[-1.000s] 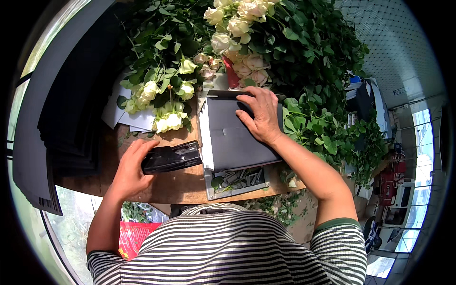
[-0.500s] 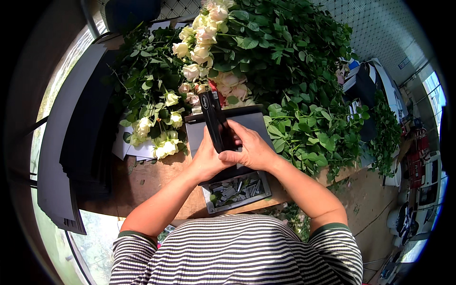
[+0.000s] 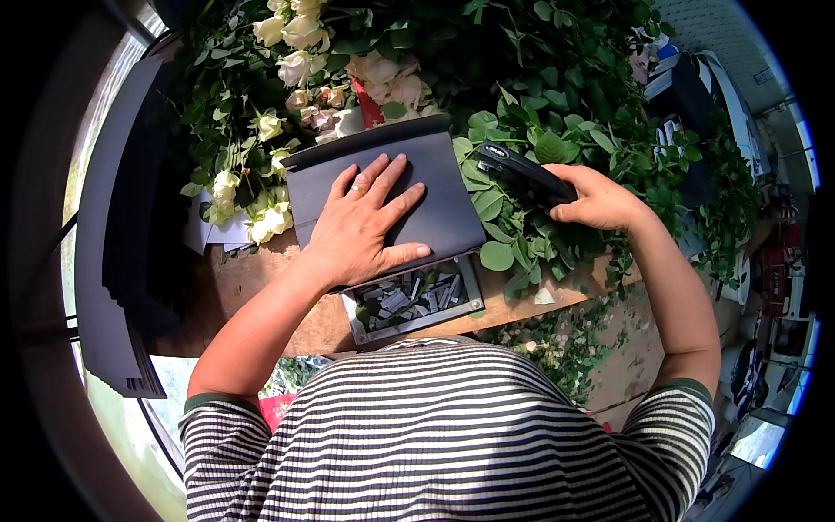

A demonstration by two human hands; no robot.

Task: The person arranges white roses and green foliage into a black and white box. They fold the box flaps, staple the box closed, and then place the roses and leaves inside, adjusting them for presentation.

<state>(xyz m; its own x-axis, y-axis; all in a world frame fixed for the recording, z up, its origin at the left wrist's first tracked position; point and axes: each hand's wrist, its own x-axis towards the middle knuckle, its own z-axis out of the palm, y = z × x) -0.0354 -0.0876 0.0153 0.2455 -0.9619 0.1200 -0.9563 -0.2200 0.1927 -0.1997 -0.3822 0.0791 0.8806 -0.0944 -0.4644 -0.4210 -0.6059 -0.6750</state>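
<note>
My left hand (image 3: 364,216) lies flat with its fingers spread on a dark grey folded sheet (image 3: 444,196), which has a raised flap along its far edge. Off to the right, my right hand (image 3: 602,198) grips a black stapler (image 3: 525,172) by its rear end. The stapler's front points left and away, over green rose leaves (image 3: 491,207), apart from the sheet. Just nearer than the sheet is a shallow metal-rimmed tray (image 3: 419,325) of small grey strips and leaf bits, partly covered by the sheet.
Pale roses (image 3: 300,68) and dense foliage (image 3: 565,87) crowd the far side of the wooden table (image 3: 252,304). A tall stack of grey and black sheets (image 3: 113,235) stands at the left. Fallen leaves and petals (image 3: 557,348) lie on the floor beyond the table's near edge.
My hands have parted: both were around the stapler over the sheet. The stapler has gone right with my right hand, and my left hand has opened onto the sheet. The view has shifted.
</note>
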